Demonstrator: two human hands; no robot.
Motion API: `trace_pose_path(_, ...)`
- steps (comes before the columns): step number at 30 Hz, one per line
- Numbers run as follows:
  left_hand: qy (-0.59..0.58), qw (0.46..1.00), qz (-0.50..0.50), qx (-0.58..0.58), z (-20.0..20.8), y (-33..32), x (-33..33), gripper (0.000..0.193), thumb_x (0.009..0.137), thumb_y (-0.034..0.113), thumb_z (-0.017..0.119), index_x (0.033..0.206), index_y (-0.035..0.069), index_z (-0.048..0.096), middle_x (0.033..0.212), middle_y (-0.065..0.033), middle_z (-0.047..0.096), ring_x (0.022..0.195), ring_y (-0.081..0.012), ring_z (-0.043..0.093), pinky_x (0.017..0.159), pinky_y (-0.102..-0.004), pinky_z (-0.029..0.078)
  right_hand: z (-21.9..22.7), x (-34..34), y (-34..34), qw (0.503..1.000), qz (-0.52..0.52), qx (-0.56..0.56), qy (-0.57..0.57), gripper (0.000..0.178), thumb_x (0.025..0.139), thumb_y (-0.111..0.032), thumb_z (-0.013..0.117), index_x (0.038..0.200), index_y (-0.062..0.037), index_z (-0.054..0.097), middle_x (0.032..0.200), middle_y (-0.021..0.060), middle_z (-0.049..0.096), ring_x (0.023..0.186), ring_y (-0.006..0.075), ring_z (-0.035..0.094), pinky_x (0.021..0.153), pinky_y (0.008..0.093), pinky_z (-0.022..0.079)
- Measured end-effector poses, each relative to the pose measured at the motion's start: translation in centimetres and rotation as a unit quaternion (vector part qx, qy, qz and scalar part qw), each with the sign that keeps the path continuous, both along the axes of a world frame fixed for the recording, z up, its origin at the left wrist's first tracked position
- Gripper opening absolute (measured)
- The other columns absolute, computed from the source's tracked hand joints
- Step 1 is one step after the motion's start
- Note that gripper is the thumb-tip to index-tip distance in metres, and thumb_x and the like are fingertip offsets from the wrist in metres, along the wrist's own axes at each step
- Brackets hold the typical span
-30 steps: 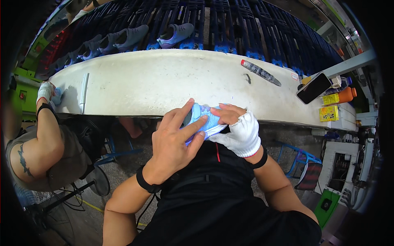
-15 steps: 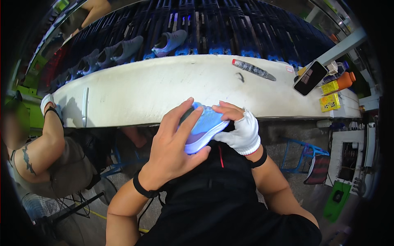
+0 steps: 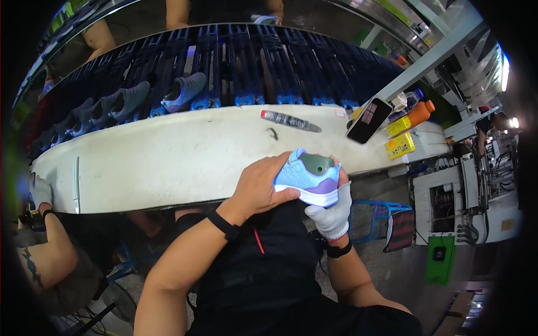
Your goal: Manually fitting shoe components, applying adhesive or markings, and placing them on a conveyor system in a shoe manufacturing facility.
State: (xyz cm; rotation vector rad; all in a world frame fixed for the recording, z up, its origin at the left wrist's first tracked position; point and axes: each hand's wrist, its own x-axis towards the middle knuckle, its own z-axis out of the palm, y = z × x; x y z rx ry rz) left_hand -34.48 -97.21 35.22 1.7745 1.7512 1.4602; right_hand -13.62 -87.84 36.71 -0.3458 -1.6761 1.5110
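Note:
A light blue sneaker (image 3: pixel 297 173) with lilac heel panels and a white sole is held just in front of the bench's near edge. Inside its opening sits a green shoe last (image 3: pixel 317 163) with a small hole. My bare left hand (image 3: pixel 260 182) is closed round the toe end, thumb along the sole. My right hand (image 3: pixel 334 218), in a white fingertip-less glove, grips the heel end from beyond and below. Part of its fingers is hidden behind the shoe.
A pale bench (image 3: pixel 157 157) bears a patterned tapered tool (image 3: pixel 291 121) with a red end, a phone (image 3: pixel 370 120), yellow boxes (image 3: pixel 399 145) and an orange bottle (image 3: pixel 421 112). Behind runs a slatted conveyor (image 3: pixel 241 67) with several sneakers (image 3: pixel 185 89). A co-worker's gloved hand (image 3: pixel 41 191) is at left.
The sneaker has turned so that its opening and heel face right, and both hands have shifted their grip round it. My view has swung to the right.

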Motion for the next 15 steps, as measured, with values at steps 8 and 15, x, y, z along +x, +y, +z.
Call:
trace_pose_path(8,-0.047,0.997,0.062,0.019,-1.4,-0.5,0.3,0.081,0.093,0.057,0.083,0.147,-0.001,0.065,0.136,-0.0261,0.074,0.122,-0.0444,0.072,0.106,-0.0489,0.058,-0.8,-2.7,0.3,0.993,-0.096,0.055,0.043,0.112,0.083,-0.027,0.097,0.168,0.0043,0.032,0.15,0.0167,0.059,0.139,0.0285,0.061,0.12,0.0434,0.05)
trace_pose_path(15,-0.362,0.916,0.109,0.134,-4.0,-1.2,-0.2,0.048,0.104,0.032,0.078,0.136,-0.001,0.065,0.122,-0.0163,0.078,0.117,-0.0255,0.074,0.106,-0.0396,0.057,8.0,-7.2,2.3,0.972,-0.127,0.14,0.136,0.108,0.086,-0.048,0.086,0.168,-0.0014,0.034,0.158,0.0155,0.05,0.142,0.027,0.055,0.122,0.0448,0.044)
